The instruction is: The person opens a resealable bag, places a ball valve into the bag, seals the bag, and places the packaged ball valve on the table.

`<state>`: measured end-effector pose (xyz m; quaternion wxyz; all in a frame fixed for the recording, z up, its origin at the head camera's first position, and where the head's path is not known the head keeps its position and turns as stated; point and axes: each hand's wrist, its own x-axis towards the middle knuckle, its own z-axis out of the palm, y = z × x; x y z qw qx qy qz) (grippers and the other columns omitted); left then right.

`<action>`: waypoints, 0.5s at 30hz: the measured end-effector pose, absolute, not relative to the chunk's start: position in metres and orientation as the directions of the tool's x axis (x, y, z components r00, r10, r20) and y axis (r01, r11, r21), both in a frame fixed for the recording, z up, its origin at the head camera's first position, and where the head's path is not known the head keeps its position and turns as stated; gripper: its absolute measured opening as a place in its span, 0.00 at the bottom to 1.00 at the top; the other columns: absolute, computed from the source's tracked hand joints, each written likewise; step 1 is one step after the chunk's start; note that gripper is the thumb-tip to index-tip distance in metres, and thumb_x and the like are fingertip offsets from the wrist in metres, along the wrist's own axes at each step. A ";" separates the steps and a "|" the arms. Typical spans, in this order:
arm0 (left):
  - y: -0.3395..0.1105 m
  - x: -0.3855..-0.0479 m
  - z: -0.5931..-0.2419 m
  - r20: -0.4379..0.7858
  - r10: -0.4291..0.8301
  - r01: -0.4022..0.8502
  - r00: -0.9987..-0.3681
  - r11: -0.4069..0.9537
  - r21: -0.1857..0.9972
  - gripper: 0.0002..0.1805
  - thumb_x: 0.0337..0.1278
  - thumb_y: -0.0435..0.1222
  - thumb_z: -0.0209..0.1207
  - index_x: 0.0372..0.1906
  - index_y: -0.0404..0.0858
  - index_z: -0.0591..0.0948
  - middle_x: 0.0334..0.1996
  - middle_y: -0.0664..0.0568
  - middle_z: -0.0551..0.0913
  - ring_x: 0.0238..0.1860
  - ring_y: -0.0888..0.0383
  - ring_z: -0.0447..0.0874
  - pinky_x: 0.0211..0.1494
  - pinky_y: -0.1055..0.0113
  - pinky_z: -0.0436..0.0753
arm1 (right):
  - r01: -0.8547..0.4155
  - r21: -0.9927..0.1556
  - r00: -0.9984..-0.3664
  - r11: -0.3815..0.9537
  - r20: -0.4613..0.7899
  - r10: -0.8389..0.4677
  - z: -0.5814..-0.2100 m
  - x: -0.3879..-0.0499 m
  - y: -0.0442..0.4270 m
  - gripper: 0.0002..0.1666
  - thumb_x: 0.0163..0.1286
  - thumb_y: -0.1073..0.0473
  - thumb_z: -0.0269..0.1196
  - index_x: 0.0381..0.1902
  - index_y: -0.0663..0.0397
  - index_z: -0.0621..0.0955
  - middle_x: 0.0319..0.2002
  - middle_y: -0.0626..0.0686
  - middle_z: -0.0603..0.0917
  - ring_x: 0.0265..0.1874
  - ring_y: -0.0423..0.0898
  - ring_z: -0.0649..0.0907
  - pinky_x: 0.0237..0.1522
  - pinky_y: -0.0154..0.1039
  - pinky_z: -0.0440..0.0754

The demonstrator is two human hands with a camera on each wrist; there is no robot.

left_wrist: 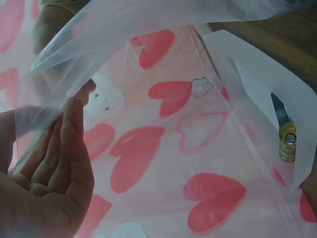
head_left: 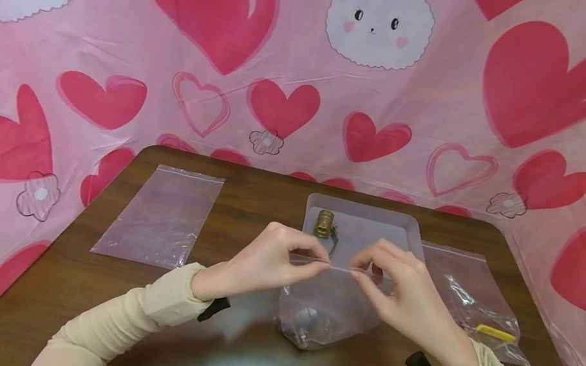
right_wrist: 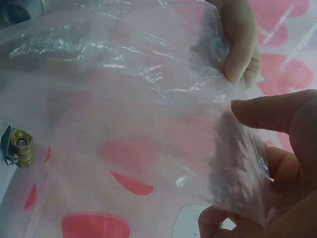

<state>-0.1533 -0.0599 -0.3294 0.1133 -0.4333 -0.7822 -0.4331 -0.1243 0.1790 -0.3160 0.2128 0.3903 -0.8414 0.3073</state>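
Over the near part of a tray (head_left: pixel 367 210) holding a brass valve (head_left: pixel 324 222), the left hand (head_left: pixel 272 259) and right hand (head_left: pixel 411 290) pinch 1 clear bag (head_left: pixel 337 312) by its top edge (a silvery object (head_left: pixel 306 321) inside, near).

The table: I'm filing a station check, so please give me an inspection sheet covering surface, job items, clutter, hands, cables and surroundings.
Surface: brown wood-look table, a light sheen between the forearms.
Job items: clear bag with a roundish thing at its bottom, too unclear to name; beyond it, a pale tray holding a brass valve.
Clutter: flat bag at left; another bag at right, a yellow item apparently inside.
Hands: left hand and right hand both pinch the clear bag's top edge.
Cables: nothing seen.
Surroundings: pink sheet with hearts and rabbit faces, behind and beside the table.
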 end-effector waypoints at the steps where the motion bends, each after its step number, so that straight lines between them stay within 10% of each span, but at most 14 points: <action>1: -0.060 -0.154 -0.330 0.552 0.578 0.775 -0.601 0.253 0.580 0.02 0.54 0.31 0.68 0.32 0.41 0.88 0.28 0.56 0.89 0.31 0.70 0.86 0.41 0.81 0.82 | -0.795 -0.345 -0.595 0.499 0.605 -0.530 -0.316 -0.125 0.178 0.19 0.51 0.69 0.75 0.36 0.42 0.83 0.30 0.39 0.80 0.27 0.33 0.71 0.30 0.23 0.67; 15: -0.055 -0.155 -0.334 0.582 0.576 0.794 -0.574 0.217 0.568 0.02 0.54 0.30 0.66 0.32 0.39 0.86 0.28 0.55 0.87 0.30 0.68 0.81 0.40 0.81 0.81 | -0.757 -0.364 -0.646 0.542 0.542 -0.538 -0.314 -0.124 0.172 0.12 0.57 0.66 0.71 0.30 0.41 0.83 0.27 0.34 0.76 0.28 0.28 0.71 0.33 0.29 0.69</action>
